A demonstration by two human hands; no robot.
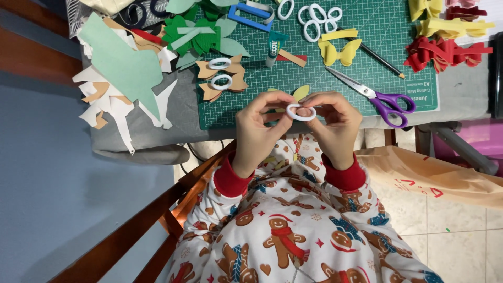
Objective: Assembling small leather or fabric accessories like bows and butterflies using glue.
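White ring (pixel 301 112) sits pinched between both hands just off the desk's (pixel 461 99) near edge, at six o'clock from the green mat (pixel 314 68). Left hand (pixel 258 133) and right hand (pixel 335 128) each have their grip clamped on it; light fingertip pressure should keep it round.

A small white ring (pixel 301 112) is pinched between the fingertips of the left hand (pixel 258 131) and the right hand (pixel 335 126), just over the near edge of the green cutting mat (pixel 314 63). Purple-handled scissors (pixel 374 95) are seen at two o'clock of the ring, a glue tube (pixel 273 47) at twelve, and tan paper bows (pixel 222 78) at ten. Red bows (pixel 445 52) are piled at the mat's right edge.
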